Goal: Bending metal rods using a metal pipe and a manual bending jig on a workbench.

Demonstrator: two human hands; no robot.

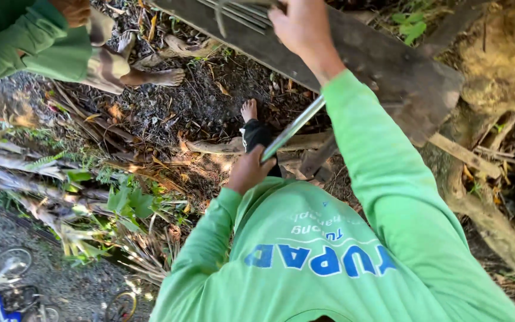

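Note:
My left hand [248, 171] is closed round the lower end of a long flat metal blade [293, 128] that slants up to the right, towards a dark weathered wooden plank [388, 65]. My right hand [302, 27] reaches up to that plank and grips a bundle of thin grey sticks [239, 13] lying on it. Both my arms are in light green long sleeves. My bare foot [248, 110] stands on the leaf-strewn ground under the blade.
Another person in green sleeves [31, 48] crouches at the top left, one bare foot [165, 77] on the litter. Thick tree roots [490, 220] run down the right. Dry palm fronds [43, 173] lie left, bicycles [7, 286] on gravel at the bottom left.

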